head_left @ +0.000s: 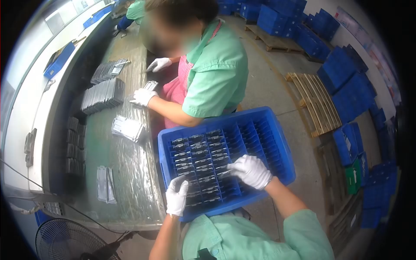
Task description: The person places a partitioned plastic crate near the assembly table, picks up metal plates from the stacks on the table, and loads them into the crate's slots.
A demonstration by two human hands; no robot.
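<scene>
A blue divided bin (284, 162) stands in front of me, its left compartments filled with rows of thin metal parts (201, 162). My right hand (252, 172), in a white glove, is closed over the middle of the bin. Between its fingertips is a small flat metal part (225, 173), mostly hidden by the glove. Also gloved, my left hand (177, 197) hovers by the bin's left front side, beside the leftmost row. Its thumb and fingers are bent but apart, and I see nothing between them.
At left is a plastic-covered workbench (130, 173) with stacked metal plates (104, 96) and loose plates (127, 128). A co-worker (216, 69) with gloved hands stands right behind the bin. A fan (73, 242) is at lower left; wooden pallets (314, 104) and blue crates (351, 89) are at right.
</scene>
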